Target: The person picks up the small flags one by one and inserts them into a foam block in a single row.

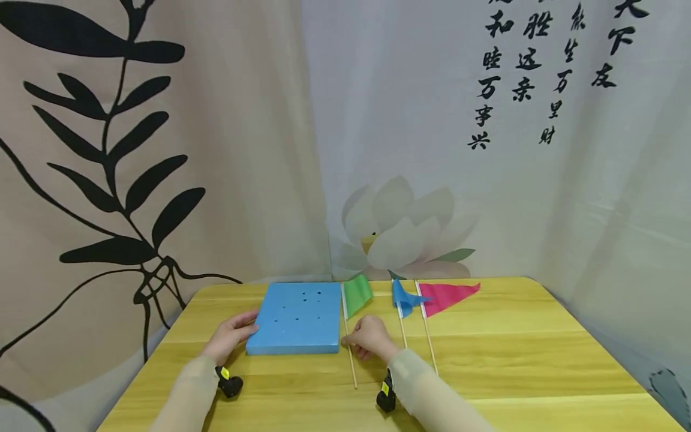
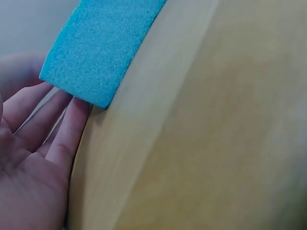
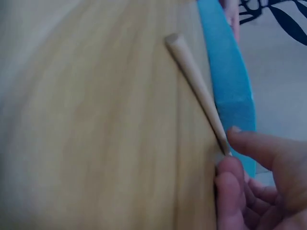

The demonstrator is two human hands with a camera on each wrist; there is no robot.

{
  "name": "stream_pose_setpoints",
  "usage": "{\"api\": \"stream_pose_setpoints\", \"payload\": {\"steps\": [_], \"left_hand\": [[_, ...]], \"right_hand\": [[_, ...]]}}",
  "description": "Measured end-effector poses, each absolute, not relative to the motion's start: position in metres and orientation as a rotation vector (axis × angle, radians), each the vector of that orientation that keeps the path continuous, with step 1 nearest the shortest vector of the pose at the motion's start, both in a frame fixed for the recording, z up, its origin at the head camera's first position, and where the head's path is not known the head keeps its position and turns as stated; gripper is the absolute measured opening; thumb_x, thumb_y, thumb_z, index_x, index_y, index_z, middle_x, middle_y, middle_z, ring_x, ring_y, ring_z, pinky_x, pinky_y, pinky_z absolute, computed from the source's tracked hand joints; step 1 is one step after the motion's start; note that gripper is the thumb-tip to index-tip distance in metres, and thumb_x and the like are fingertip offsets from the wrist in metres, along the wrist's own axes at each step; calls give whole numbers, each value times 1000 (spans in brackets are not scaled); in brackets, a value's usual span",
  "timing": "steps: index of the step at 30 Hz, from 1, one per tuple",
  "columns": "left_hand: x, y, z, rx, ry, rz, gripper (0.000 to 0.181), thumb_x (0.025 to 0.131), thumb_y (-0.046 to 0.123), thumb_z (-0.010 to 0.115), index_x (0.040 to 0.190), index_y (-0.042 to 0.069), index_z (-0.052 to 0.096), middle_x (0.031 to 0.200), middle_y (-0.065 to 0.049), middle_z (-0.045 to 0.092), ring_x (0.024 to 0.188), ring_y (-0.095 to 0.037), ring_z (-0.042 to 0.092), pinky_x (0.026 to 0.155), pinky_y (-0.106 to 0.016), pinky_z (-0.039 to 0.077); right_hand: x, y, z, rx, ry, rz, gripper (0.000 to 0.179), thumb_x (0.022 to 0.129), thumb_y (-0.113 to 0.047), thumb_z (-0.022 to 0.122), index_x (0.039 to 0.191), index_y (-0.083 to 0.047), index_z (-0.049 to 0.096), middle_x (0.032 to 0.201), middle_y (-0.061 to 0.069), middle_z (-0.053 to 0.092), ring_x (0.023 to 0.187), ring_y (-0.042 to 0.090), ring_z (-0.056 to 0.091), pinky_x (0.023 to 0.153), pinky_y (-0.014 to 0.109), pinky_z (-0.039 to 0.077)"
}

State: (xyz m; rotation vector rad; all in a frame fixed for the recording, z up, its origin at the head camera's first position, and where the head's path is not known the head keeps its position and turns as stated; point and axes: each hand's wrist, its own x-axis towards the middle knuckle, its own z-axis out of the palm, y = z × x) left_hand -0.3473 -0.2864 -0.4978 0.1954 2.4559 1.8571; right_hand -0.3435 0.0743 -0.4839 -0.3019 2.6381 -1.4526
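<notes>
A blue foam block (image 1: 299, 321) with several small holes in its top lies flat on the table. My left hand (image 1: 232, 336) touches its left side with relaxed, extended fingers; in the left wrist view the fingers (image 2: 76, 120) meet the foam's edge. Just right of the block lies a green pennant flag (image 1: 357, 295) on a thin wooden stick. My right hand (image 1: 372, 337) pinches that stick (image 3: 199, 86) between thumb and fingers, partway along its length. Farther right are a blue flag (image 1: 406, 299) and a pink flag (image 1: 448, 298), both on sticks.
The wooden table (image 1: 518, 360) has its far edge close to a printed curtain (image 1: 259, 150). My right forearm (image 1: 437, 390) passes near the lower ends of the blue and pink flags' sticks. A black wrist camera (image 1: 230, 384) sits beneath the left wrist.
</notes>
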Motion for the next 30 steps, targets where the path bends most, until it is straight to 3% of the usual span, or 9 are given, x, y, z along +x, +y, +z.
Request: {"api": "stream_pose_setpoints", "payload": {"steps": [5,13,19,25,30], "left_hand": [[-345,-285,-498,186,2473,1845,56,97,19,61,147,2,41,149,-22,37,135,-38,36,108,-49,36],[-347,-289,-500,171,2486,1835,58,96,22,63,146,2,43,148,-21,39,134,-36,39,107,-46,39],[-348,-288,-500,180,2471,1836,59,95,24,64,146,2,43,148,-22,39,133,-36,41,106,-45,40],[-347,-288,-500,165,2463,1834,58,96,22,64,146,3,43,148,-20,39,133,-36,40,107,-47,39],[-349,-290,-502,173,2461,1821,58,95,23,64,146,5,43,149,-20,38,134,-37,38,108,-49,37]], "right_hand": [[-346,72,-486,-306,2731,-1375,43,77,-15,81,48,-11,49,42,2,52,32,12,50,32,31,48],[-345,76,-483,-322,2641,-1454,30,78,-7,72,51,1,61,45,6,56,33,15,53,36,34,52],[-344,81,-483,-284,2627,-1506,27,78,-10,71,54,0,64,48,7,60,36,17,57,38,35,53],[-346,90,-488,-251,2417,-1683,13,83,-9,71,80,3,71,62,9,64,45,17,60,46,36,57],[-349,98,-487,-193,2163,-1804,26,89,-15,65,101,8,67,75,13,69,54,16,63,52,32,58]]}}
